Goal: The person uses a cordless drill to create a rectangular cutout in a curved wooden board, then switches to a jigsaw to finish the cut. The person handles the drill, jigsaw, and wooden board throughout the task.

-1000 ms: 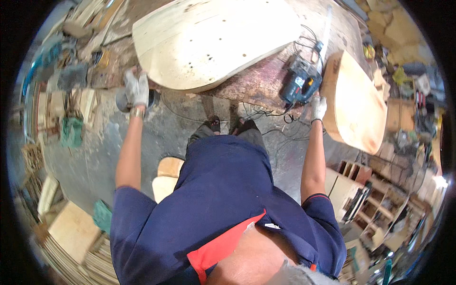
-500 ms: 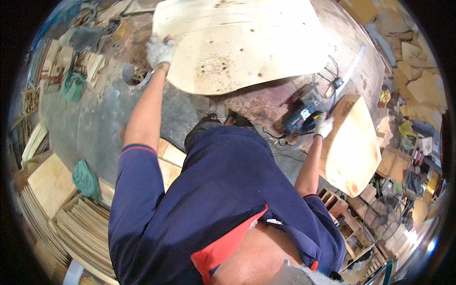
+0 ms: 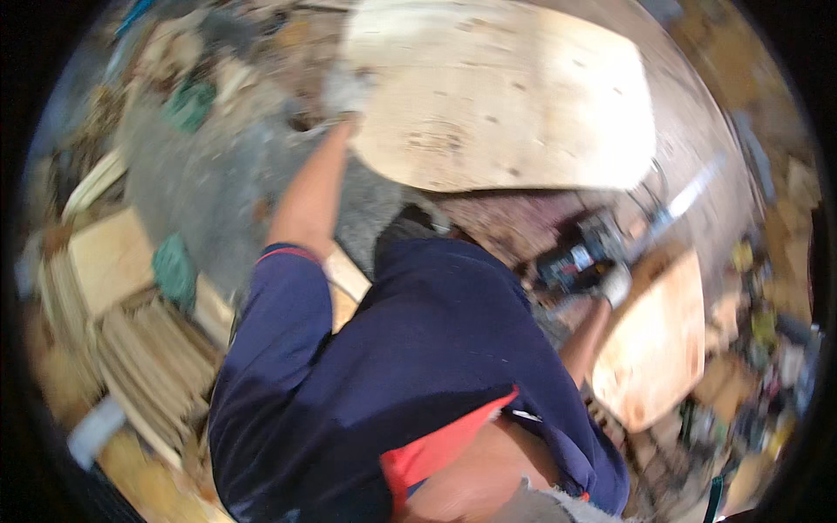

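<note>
A broad, pale plywood panel with rounded corners and dark spots lies at the top of the view. My left hand, in a light grey glove, grips its left edge; motion blurs the fingers. On the right, my gloved right hand is closed around the rear of a dark blue and black corded power tool, which looks like a jigsaw. The tool sits just below the panel's near right corner. Beside that hand, a second curved wooden piece, thick-edged and pale, stands to the right.
A long light strip lies beyond the tool. Stacked boards and a green bag are at the lower left, another green bag farther up. Wood scraps and clutter line the right side.
The whole view has shifted and blurred, so most things appear farther right. Both hands keep their places, left at the panel's edge and right at the power tool.
</note>
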Tool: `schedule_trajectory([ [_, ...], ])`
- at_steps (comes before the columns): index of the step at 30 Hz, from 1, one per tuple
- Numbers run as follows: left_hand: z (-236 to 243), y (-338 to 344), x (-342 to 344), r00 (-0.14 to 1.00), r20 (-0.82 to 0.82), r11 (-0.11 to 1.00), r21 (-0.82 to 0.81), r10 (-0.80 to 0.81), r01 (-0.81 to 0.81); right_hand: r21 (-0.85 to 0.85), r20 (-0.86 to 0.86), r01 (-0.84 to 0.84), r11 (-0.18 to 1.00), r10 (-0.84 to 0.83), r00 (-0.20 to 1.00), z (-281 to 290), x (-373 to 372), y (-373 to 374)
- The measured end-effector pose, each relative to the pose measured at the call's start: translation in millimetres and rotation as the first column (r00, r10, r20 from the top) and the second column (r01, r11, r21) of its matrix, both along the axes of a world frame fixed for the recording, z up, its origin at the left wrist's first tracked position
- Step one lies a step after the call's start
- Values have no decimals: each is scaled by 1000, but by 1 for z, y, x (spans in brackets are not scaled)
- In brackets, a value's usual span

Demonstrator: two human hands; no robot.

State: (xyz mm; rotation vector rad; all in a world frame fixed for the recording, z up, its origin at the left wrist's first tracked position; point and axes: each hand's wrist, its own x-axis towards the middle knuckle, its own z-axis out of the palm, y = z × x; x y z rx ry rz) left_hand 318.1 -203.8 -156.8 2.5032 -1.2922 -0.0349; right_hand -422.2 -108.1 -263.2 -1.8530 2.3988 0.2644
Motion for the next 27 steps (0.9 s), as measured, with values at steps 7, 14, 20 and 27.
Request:
schedule_trajectory([
  [7, -16, -7, -15, 992, -31, 988, -88, 125, -127, 406, 913, 693, 596, -301, -276, -23, -5, 15],
  [14, -14, -5, -13, 993, -1, 988, -102, 116, -116, 387, 918, 696, 605, -325, -227, 7, 24, 15],
  [20, -30, -12, -10, 987, -73, 971, -183, 143, -154, 376, 919, 655, 655, -351, -177, 1, 13, 10],
  [27, -26, -8, -17, 985, -102, 957, -241, 140, -161, -230, 525, 737, 635, -557, 643, 59, 114, 26],
])
